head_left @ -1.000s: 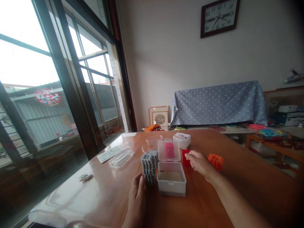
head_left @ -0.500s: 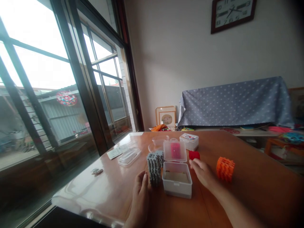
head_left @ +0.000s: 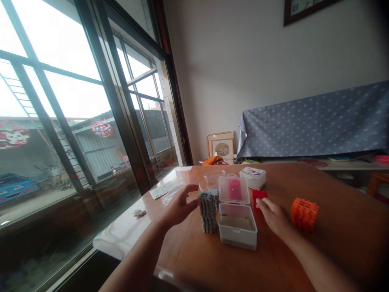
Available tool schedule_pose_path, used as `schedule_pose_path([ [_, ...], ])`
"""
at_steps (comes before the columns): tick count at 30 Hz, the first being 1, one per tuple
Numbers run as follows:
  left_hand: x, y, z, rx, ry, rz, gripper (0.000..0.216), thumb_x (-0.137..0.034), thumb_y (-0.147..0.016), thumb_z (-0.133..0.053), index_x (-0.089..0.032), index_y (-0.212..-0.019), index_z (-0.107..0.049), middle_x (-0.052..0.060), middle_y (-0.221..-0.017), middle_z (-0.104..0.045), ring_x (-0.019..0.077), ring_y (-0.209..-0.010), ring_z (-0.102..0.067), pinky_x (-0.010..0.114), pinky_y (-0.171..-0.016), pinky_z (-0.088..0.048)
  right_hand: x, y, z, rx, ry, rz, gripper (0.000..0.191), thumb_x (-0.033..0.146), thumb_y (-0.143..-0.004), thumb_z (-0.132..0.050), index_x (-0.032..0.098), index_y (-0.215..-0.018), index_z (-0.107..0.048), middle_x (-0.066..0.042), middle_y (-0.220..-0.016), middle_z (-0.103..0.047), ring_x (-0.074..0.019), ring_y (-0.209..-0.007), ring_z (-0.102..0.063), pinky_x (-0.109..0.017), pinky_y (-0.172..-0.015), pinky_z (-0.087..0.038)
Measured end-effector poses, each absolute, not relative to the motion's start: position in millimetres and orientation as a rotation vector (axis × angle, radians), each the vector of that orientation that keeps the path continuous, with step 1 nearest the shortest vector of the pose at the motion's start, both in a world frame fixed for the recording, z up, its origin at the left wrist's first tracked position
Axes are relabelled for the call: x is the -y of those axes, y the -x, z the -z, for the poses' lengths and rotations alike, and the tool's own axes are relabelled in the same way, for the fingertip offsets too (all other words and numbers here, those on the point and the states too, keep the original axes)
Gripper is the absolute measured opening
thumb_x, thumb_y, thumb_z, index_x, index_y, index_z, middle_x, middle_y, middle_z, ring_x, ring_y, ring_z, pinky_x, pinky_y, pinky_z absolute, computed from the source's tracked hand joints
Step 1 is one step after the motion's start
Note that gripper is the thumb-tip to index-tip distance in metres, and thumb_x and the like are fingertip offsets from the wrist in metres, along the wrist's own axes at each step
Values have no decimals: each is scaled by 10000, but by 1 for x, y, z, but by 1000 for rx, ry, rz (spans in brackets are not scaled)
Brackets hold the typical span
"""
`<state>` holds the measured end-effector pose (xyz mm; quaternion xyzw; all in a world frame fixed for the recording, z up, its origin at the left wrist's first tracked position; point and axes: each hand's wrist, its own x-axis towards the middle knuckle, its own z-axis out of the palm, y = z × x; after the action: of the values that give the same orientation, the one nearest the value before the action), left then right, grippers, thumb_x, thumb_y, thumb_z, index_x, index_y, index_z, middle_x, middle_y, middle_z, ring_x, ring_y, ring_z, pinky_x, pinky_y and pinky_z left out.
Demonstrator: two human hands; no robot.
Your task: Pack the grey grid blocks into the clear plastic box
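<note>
My left hand (head_left: 180,205) is raised above the brown table (head_left: 334,243), fingers spread and open, just left of a grey stack of interlocking pieces (head_left: 208,210). A clear plastic box (head_left: 237,229) with its lid standing up sits right of that stack. My right hand (head_left: 274,217) rests on the table to the right of the box, fingers loosely curled, its tips near a red block (head_left: 259,195). I cannot see anything in it. An orange block (head_left: 304,213) stands just right of my right hand.
A small white lidded box (head_left: 253,177) and clear lids (head_left: 212,178) lie farther back. A clear case (head_left: 172,194), a card (head_left: 158,192) and a small metal thing (head_left: 139,212) lie near the left edge by the large window. A covered piece of furniture (head_left: 316,121) stands behind.
My left hand has lifted off the table from beside the grey stack and moved up and leftward, opening. My right hand has drawn back from the red block. The view has swung left.
</note>
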<state>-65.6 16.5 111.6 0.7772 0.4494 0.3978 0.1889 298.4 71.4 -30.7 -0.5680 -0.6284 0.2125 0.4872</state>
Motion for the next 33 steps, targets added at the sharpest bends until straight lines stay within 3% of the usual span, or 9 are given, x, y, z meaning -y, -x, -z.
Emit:
schedule_pose_path([
  [6, -42, 73, -146, -1263, -2518, -593, 527, -305, -837, -721, -240, -1341, -581, 95, -1386, -619, 270, -1263, -584, 439, -1112, -438, -76, -300, 36, 1538, 1403, -538, 499, 663, -930, -422, 243, -803, -659, -29, -782, -730, -233, -738, -637, -302, -666, -433],
  [10, -49, 67, -156, -1246, -2561, -415, 590, -270, -783, -755, -237, -1344, -578, 98, -1387, -618, 283, -1259, -588, 437, -1109, -443, -74, -299, 36, 1534, 1403, -551, 480, 645, -930, -428, 248, -769, -643, -12, -685, -671, -226, -686, -601, -297, -632, -413],
  [16, -56, 58, -162, -1247, -2554, -331, 653, -218, -748, -760, -213, -1368, -556, 115, -1406, -605, 284, -1275, -579, 432, -1107, -441, -73, -296, 37, 1511, 1392, -584, 487, 658, -939, -418, 251, -735, -591, 25, -596, -523, -200, -626, -530, -290, -601, -381],
  [24, -68, 56, -157, -1244, -2523, -276, 610, -171, -714, -759, -196, -1299, -588, 108, -1270, -673, 267, -1141, -645, 412, -1012, -502, -75, -295, 38, 1515, 1377, -597, 471, 637, -943, -439, 249, -728, -599, 9, -692, -624, -207, -687, -562, -298, -645, -389],
  [33, -65, 55, -161, -1210, -2611, -443, 520, -215, -740, -757, -212, -1238, -609, 84, -1208, -673, 241, -1093, -635, 396, -994, -494, -71, -292, 38, 1510, 1353, -575, 460, 625, -958, -436, 248, -720, -551, 37, -601, -483, -186, -622, -501, -287, -590, -341],
])
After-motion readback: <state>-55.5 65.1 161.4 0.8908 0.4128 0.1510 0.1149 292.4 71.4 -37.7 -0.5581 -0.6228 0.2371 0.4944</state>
